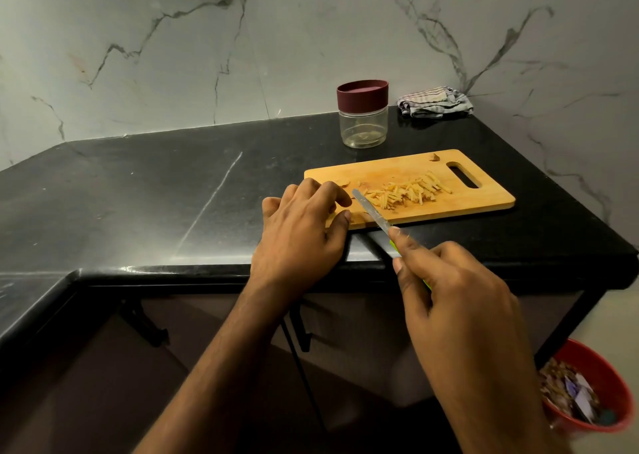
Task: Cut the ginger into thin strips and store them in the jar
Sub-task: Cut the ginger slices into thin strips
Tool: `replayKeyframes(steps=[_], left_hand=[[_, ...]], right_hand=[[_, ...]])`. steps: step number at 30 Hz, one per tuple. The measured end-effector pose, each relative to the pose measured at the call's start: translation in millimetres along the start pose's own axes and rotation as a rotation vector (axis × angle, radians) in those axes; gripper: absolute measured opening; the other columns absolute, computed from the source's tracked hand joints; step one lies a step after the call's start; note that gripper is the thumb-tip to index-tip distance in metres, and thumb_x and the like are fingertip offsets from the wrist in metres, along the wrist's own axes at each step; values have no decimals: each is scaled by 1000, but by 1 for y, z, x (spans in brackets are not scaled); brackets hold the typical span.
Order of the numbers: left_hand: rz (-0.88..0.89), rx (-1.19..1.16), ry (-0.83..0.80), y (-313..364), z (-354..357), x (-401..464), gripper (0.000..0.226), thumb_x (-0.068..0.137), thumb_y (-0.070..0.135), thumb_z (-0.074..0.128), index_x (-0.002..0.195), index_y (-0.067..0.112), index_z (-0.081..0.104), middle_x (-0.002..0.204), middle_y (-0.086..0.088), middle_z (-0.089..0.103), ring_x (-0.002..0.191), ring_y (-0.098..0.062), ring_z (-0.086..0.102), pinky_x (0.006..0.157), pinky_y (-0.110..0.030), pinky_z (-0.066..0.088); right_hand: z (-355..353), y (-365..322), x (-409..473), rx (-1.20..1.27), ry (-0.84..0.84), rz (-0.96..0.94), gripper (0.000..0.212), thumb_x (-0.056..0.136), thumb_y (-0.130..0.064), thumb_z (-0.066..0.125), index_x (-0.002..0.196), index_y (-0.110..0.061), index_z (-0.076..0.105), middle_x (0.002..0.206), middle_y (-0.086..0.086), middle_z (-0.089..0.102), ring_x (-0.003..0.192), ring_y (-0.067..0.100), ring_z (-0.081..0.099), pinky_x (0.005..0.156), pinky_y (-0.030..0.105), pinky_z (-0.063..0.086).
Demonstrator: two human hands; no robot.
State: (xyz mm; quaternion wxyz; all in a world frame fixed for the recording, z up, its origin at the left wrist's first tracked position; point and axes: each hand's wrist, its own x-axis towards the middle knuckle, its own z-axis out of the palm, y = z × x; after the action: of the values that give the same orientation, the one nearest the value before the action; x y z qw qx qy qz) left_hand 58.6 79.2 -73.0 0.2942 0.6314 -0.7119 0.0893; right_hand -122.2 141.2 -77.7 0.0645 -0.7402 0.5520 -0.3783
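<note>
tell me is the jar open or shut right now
Shut: the maroon lid sits on the jar, which stands upright and looks empty.

No text, label, brand, number or sign can be read anywhere. The clear plastic jar with the maroon lid (362,115) beyond the hands bears no readable label, and the scraps in the red bin (608,377) below the right hand are too blurred to read.

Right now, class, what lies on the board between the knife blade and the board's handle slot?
In the head view, the pile of ginger strips lies on the cutting board, between the knife blade and the handle slot.
</note>
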Motion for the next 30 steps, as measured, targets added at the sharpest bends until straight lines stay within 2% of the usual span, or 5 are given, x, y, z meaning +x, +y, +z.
replayKeyframes(steps=[5, 10, 12, 19, 30], left_hand=[[-2, -13, 26, 0, 0, -1, 8, 98, 39, 55, 100, 32, 58, 101, 12, 50, 98, -9, 46, 85, -32, 23], [-5, -22, 29, 0, -1, -1, 7, 97, 39, 56, 91, 35, 54, 99, 13, 52, 95, -7, 45, 82, -29, 18], [-7, -26, 29, 0, -1, -1, 8, 97, 39, 56, 90, 36, 54, 98, 14, 51, 94, -7, 45, 82, -28, 17], [-11, -40, 20, 1, -1, 0, 9, 97, 39, 57, 90, 33, 57, 98, 13, 53, 96, -8, 46, 85, -31, 21], [-28, -53, 7, 2, -2, 0, 11, 97, 41, 56, 88, 35, 54, 97, 14, 50, 96, -7, 44, 85, -30, 19]], right_hand=[[-2, -3, -1, 25, 15, -35, 38, 90, -32, 54, 127, -27, 60, 64, -12, 47, 48, -1, 37, 44, 9, 20], [4, -3, -3, 49, -8, -51, 37, 90, -31, 53, 123, -20, 64, 70, -9, 63, 53, 1, 48, 47, 7, 33], [4, -6, -3, 55, -21, -49, 37, 90, -30, 52, 124, -20, 64, 68, -9, 61, 52, 2, 49, 45, 9, 35], [-2, -10, -6, 49, -16, -73, 34, 87, -27, 57, 118, -18, 68, 58, -13, 51, 45, -2, 37, 45, 3, 20], [-7, -13, -8, 63, -27, -81, 40, 88, -33, 47, 121, -20, 66, 58, -13, 55, 45, 2, 46, 38, 14, 36]])
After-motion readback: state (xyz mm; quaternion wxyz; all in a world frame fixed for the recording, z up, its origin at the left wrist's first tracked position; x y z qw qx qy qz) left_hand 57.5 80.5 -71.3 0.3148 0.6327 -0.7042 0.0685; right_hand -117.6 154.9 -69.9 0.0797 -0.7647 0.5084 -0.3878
